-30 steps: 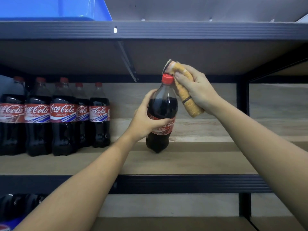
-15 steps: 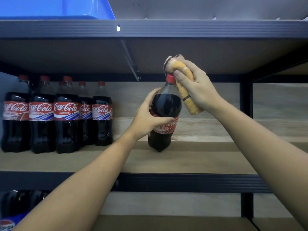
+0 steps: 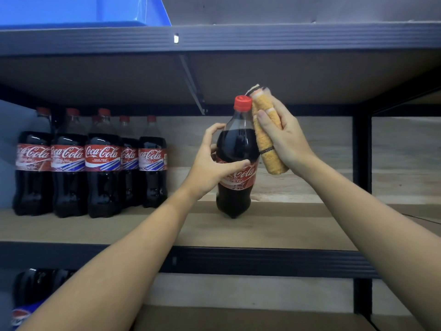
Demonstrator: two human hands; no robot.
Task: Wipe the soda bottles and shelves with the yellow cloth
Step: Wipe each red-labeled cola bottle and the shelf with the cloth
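Left hand (image 3: pixel 210 168) grips a cola bottle (image 3: pixel 236 163) at its label, base tilted on the wooden shelf (image 3: pixel 274 225). Right hand (image 3: pixel 286 137), at the bottle's 2 o'clock, holds a rolled yellow cloth (image 3: pixel 267 139) against the neck beside the red cap (image 3: pixel 243 102). More bottles (image 3: pixel 102 163) stand at 9 o'clock.

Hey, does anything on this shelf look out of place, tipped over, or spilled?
No spill or damage shows. The only thing askew is the cola bottle held by the left hand: it leans, resting on an edge of its base, apart from the upright row of bottles. The right hand presses the yellow cloth against its neck.
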